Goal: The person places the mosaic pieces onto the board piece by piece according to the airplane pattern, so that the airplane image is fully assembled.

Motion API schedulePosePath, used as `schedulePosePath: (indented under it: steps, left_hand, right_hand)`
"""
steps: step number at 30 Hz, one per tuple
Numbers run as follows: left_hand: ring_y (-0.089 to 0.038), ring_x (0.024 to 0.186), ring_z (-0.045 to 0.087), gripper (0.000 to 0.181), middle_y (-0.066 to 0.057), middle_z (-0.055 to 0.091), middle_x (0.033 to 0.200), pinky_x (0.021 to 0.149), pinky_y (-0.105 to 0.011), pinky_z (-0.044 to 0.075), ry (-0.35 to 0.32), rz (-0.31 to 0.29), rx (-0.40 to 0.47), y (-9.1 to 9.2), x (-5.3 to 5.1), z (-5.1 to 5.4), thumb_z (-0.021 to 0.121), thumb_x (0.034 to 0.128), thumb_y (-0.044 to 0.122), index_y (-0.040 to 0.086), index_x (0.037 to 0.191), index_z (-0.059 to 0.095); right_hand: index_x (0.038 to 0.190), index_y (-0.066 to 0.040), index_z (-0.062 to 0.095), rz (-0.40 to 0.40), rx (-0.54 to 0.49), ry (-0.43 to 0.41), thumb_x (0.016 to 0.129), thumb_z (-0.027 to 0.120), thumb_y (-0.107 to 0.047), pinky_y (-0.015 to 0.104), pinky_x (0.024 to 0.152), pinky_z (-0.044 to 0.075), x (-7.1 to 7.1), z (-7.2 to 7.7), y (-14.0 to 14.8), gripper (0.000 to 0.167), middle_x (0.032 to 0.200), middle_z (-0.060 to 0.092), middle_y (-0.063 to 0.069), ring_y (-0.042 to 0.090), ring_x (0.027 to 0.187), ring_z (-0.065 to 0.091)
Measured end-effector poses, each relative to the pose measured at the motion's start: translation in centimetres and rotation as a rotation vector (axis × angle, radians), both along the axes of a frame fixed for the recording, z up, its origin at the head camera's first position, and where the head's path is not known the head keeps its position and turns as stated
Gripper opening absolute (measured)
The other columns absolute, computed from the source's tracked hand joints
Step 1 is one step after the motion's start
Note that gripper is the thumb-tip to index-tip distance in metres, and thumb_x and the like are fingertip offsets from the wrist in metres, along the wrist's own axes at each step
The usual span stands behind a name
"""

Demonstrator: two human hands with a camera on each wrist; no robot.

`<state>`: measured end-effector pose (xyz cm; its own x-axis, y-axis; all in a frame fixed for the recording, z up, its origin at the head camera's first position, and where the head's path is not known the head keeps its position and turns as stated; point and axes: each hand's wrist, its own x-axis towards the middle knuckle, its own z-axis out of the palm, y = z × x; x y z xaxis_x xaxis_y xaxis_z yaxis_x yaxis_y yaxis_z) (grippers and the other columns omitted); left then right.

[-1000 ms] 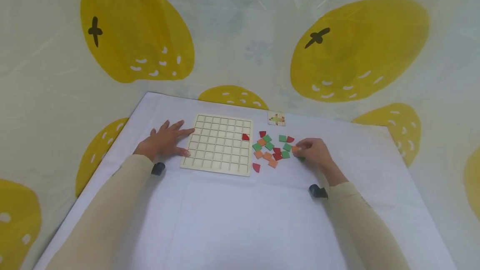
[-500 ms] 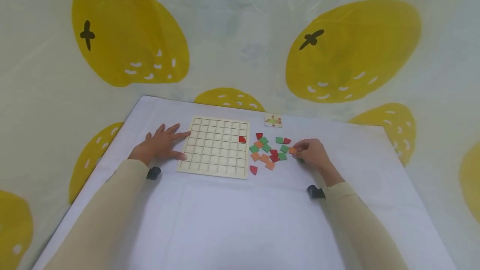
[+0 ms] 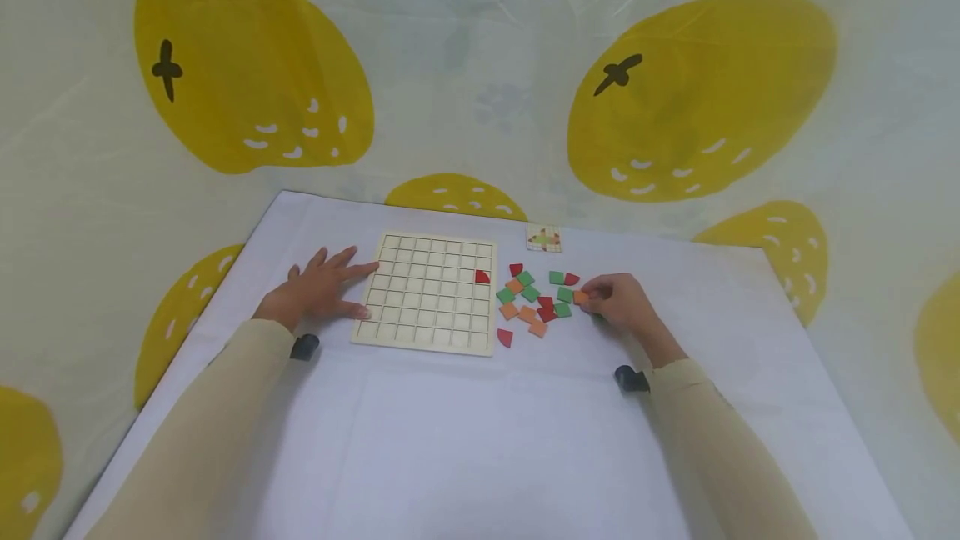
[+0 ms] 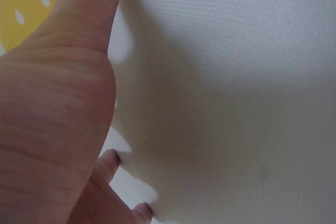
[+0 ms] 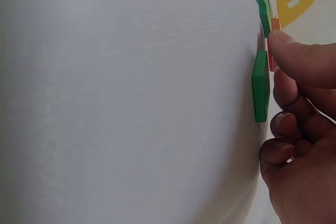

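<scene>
In the head view, my left hand (image 3: 311,288) lies with fingers spread at the left edge of a pale wooden grid board (image 3: 423,294), thumb and index fingertip touching it. One red quarter-round tile (image 3: 482,277) sits in a cell near the board's right side. My right hand (image 3: 621,303) pinches an orange square tile (image 3: 581,297) between thumb and index finger, at the right end of the loose tiles. The right wrist view shows a green tile (image 5: 260,86) on the table just beside those fingers, the other fingers curled. In the left wrist view the board is mostly hidden.
Loose green, orange and red tiles (image 3: 528,314) lie flat between the board and my right hand. A small pattern card (image 3: 543,238) rests near the table's back edge. White cloth covers the table (image 3: 465,432); a lemon-print sheet (image 3: 472,57) hangs behind it.
The whole head view has shifted slightly left. My right hand has edged a little left over the table, covering the green tile beneath it; the left hand keeps its place at the board.
</scene>
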<state>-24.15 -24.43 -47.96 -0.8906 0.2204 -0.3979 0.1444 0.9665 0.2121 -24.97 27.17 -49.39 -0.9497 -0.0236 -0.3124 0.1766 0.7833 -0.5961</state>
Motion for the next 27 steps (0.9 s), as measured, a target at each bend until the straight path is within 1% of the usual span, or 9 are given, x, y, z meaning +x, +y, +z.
schedulePosePath:
  steps: [5, 10, 15, 20, 24, 27]
  left_hand:
    - [-0.059, 0.158, -0.001, 0.1, -0.01, 0.003, 0.178, 0.114, -0.088, 0.009, -0.004, 0.005, -0.004, 0.0, 0.1, 0.0, 0.072, 0.0813, 0.073, 0.045, 0.164, 0.024]
    - [-0.059, 0.158, -0.002, 0.099, -0.01, 0.003, 0.178, 0.115, -0.087, 0.008, -0.01, 0.017, 0.0, 0.1, 0.2, 0.1, 0.072, 0.0815, 0.073, 0.046, 0.164, 0.025]
    - [-0.058, 0.158, -0.003, 0.099, -0.01, 0.002, 0.178, 0.115, -0.087, 0.007, -0.016, 0.021, 0.002, 0.2, 0.1, 0.2, 0.073, 0.0818, 0.072, 0.046, 0.164, 0.025]
    - [-0.058, 0.158, -0.003, 0.099, -0.01, 0.002, 0.178, 0.115, -0.087, 0.007, -0.013, 0.011, 0.002, 0.1, -0.1, 0.0, 0.072, 0.082, 0.073, 0.045, 0.164, 0.024]
    - [-0.059, 0.158, -0.003, 0.1, -0.01, 0.003, 0.178, 0.115, -0.087, 0.007, -0.017, 0.011, 0.007, 0.0, -0.3, -0.2, 0.071, 0.0807, 0.075, 0.045, 0.164, 0.024]
    - [-0.059, 0.158, -0.002, 0.102, -0.01, 0.002, 0.178, 0.115, -0.087, 0.007, -0.021, 0.014, 0.008, -0.1, -0.3, -0.3, 0.071, 0.0794, 0.076, 0.046, 0.164, 0.024]
  right_hand:
    - [0.128, -0.006, 0.071, 0.013, -0.008, 0.011, 0.095, 0.077, -0.019, 0.048, 0.104, 0.055, 0.0, -0.2, 0.0, 0.036, 0.124, 0.069, 0.018, 0.034, 0.115, 0.058]
    - [0.128, -0.006, 0.072, 0.021, -0.013, 0.007, 0.096, 0.076, -0.019, 0.047, 0.102, 0.055, 0.1, 0.0, -0.4, 0.035, 0.124, 0.068, 0.018, 0.033, 0.114, 0.057]
    - [0.127, -0.006, 0.072, 0.048, -0.006, 0.021, 0.096, 0.076, -0.018, 0.041, 0.094, 0.055, 0.1, 0.2, -0.7, 0.034, 0.121, 0.069, 0.016, 0.032, 0.112, 0.056]
    - [0.126, -0.005, 0.072, 0.078, 0.002, 0.039, 0.095, 0.076, -0.017, 0.034, 0.087, 0.052, 0.1, 0.2, -0.9, 0.034, 0.117, 0.069, 0.016, 0.032, 0.11, 0.055]
    - [0.126, -0.005, 0.072, 0.079, 0.001, 0.029, 0.095, 0.076, -0.018, 0.033, 0.085, 0.053, 0.0, 0.2, -1.2, 0.033, 0.117, 0.068, 0.016, 0.032, 0.11, 0.055]
    - [0.126, -0.006, 0.072, 0.074, 0.001, 0.013, 0.096, 0.075, -0.019, 0.033, 0.086, 0.054, 0.0, 0.1, -1.5, 0.033, 0.119, 0.068, 0.015, 0.031, 0.113, 0.055]
